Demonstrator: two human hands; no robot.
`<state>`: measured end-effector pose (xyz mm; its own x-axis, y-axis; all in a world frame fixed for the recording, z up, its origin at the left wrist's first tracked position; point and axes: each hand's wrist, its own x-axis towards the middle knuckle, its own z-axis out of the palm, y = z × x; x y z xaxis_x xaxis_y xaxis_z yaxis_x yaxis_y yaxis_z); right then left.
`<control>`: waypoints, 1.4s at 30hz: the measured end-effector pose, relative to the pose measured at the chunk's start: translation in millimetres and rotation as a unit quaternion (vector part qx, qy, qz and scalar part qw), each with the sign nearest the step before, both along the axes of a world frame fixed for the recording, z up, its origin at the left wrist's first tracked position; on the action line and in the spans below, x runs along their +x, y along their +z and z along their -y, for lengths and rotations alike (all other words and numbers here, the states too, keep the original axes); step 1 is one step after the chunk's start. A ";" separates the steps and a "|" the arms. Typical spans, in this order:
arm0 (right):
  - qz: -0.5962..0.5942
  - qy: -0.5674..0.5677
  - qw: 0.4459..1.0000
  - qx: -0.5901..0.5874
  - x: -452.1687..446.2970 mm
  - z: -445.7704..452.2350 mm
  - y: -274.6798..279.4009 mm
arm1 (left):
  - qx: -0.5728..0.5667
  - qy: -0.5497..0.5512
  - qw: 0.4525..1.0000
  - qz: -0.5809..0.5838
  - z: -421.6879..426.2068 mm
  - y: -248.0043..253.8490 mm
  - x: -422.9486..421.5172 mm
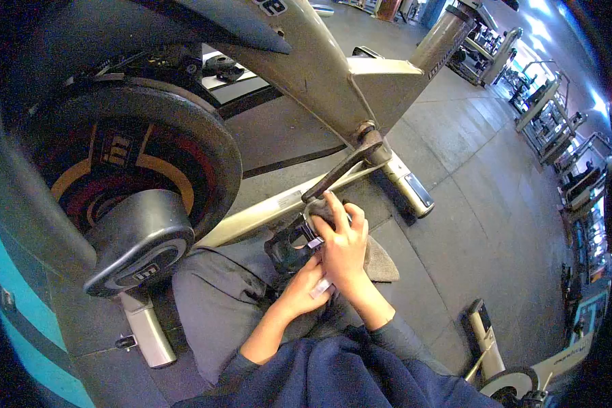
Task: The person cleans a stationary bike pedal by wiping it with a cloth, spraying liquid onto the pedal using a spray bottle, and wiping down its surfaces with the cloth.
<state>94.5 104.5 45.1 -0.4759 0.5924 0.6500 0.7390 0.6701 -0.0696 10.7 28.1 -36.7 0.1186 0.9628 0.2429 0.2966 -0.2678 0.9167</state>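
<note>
A black pedal with a cage and strap (287,246) hangs at the lower end of the dark crank arm (340,170) of an exercise bike. My right hand (344,248) presses a crumpled grey cloth (323,209) against the pedal's crank side, fingers curled over it. Just below and to the left, my left hand (304,289) is closed around a pale strip (321,287) near the pedal's lower edge. Part of its grip is hidden behind my right hand.
The bike's large flywheel (214,160) and black round housing (146,245) stand at the left. Its silver floor bar (251,214) runs behind the pedal. Another bike's base (486,340) is at lower right. Gym machines (544,102) line the right side.
</note>
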 end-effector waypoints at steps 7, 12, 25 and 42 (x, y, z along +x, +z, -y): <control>-0.014 -0.054 0.998 -0.039 0.8 -2.5 0.0 | 0.007 -0.002 1.000 0.002 1.9 -2.4 -1.8; 0.071 -0.080 0.991 -0.086 -1.8 -7.4 13.9 | 0.022 0.003 1.000 -0.014 3.8 -2.6 -1.4; 0.065 0.008 0.987 -0.149 5.0 -20.5 11.3 | 0.016 0.004 1.000 -0.017 4.9 11.3 -1.8; 0.009 -0.043 0.999 -0.030 4.1 -5.3 -4.8 | -0.004 -0.003 1.000 0.002 1.7 1.1 -1.3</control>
<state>98.6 109.8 40.3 -0.4331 0.6687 0.6044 0.7946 0.5997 -0.0941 9.5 26.4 -35.7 0.1237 0.9640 0.2355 0.2904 -0.2621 0.9203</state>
